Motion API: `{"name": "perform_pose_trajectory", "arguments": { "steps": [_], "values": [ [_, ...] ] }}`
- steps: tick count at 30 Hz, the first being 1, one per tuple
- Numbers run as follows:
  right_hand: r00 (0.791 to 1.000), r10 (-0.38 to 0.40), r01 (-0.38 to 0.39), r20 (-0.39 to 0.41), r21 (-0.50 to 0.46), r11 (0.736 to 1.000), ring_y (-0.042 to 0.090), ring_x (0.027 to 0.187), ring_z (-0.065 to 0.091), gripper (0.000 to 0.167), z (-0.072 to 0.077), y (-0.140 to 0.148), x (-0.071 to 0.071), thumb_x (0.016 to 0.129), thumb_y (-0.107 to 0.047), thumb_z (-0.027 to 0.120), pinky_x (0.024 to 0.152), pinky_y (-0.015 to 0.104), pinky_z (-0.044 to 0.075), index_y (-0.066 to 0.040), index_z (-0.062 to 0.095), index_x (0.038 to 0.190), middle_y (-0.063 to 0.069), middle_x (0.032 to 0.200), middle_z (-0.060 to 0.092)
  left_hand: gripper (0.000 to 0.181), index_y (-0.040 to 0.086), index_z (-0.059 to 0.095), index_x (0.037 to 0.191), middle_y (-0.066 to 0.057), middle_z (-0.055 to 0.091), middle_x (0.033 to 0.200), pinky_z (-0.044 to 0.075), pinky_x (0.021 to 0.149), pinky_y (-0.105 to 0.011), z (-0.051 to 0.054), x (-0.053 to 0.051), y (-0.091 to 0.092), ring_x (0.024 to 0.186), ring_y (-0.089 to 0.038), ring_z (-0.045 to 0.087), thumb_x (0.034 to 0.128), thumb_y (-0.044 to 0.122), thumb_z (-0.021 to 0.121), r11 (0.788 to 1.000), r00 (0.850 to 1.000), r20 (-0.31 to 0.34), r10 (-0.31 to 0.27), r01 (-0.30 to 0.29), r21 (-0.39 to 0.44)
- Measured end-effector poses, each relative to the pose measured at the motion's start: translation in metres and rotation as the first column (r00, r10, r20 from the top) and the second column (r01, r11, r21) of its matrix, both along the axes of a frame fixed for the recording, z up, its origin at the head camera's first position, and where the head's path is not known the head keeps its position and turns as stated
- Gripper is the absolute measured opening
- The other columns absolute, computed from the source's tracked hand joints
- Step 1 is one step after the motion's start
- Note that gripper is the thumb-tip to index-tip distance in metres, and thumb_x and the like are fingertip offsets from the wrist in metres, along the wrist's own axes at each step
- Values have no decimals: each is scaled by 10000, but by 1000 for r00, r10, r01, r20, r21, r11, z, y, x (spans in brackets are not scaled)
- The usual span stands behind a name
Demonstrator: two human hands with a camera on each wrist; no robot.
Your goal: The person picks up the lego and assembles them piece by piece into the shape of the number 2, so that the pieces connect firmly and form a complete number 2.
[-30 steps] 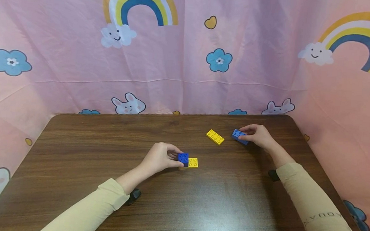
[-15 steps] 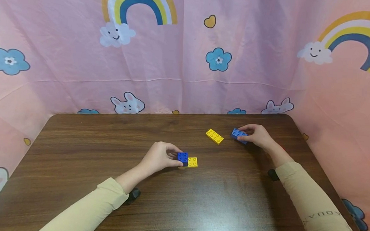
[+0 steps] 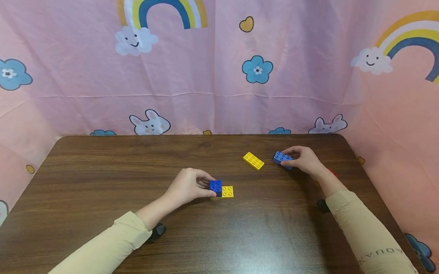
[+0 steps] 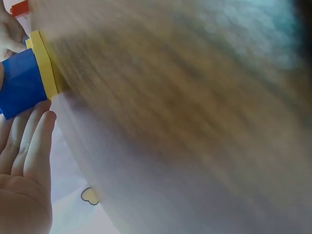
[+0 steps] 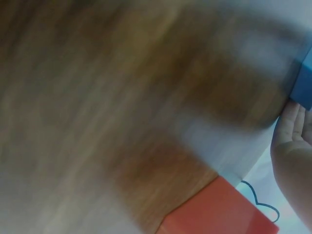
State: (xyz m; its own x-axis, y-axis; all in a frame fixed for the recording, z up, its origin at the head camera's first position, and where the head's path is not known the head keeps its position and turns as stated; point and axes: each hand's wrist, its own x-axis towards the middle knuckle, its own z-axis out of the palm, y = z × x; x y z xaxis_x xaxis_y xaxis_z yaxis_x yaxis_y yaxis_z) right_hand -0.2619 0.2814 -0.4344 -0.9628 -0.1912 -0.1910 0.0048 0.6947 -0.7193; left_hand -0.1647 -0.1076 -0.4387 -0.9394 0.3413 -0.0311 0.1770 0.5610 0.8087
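Observation:
My left hand [image 3: 187,188] pinches a dark blue toy building brick [image 3: 216,187] between thumb and fingers. That brick sits over the left part of a thin yellow brick [image 3: 228,192], whose right studs show. In the left wrist view the same blue brick [image 4: 23,83] meets the yellow one [image 4: 45,66] face to face. Farther back on the right, my right hand [image 3: 305,160] grips a lighter blue brick [image 3: 282,157] at its right end. Only a corner of this blue brick [image 5: 304,85] shows in the right wrist view.
A second thin yellow brick [image 3: 254,161] lies on the brown wooden table [image 3: 106,171], between the hands and left of the lighter blue brick. A red brick [image 5: 219,209] lies close to the right wrist, mostly hidden in the head view. A pink patterned curtain [image 3: 221,111] hangs around the table's edges.
The head view has shifted slightly, and a bit of red now shows behind the right wrist. Both hands keep their holds, and the bricks stay in place.

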Motion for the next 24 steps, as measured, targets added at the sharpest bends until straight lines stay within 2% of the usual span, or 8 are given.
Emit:
{"name": "perform_pose_trajectory", "arguments": {
  "steps": [8,17,24],
  "values": [
    [1000,0,0,2,5,1000,402,1223,632,471,0,-1,-1,978,-197,795,1043,458,562,39,662,1364,297,1390,635,326,13,812,1080,-154,819,1066,680,807,-313,0,0,1,952,-240,816,797,104,944,1000,1000,2,12,-12,8],
    [1000,2,-2,-5,6,1000,397,1206,640,466,2,-1,2,980,-194,791,951,357,565,49,662,1357,302,1370,646,335,30,813,1098,-152,813,1099,680,817,-320,2,1,2,969,-237,811,805,127,943,1000,1000,7,17,-17,-10],
    [1000,3,-3,-14,4,1000,400,1217,636,453,3,-2,2,985,-174,779,939,329,555,52,660,1358,302,1381,639,335,25,813,1095,-152,818,1079,680,815,-319,1,0,1,963,-240,814,802,121,944,1000,1000,0,13,-13,-14]
  ]
}}
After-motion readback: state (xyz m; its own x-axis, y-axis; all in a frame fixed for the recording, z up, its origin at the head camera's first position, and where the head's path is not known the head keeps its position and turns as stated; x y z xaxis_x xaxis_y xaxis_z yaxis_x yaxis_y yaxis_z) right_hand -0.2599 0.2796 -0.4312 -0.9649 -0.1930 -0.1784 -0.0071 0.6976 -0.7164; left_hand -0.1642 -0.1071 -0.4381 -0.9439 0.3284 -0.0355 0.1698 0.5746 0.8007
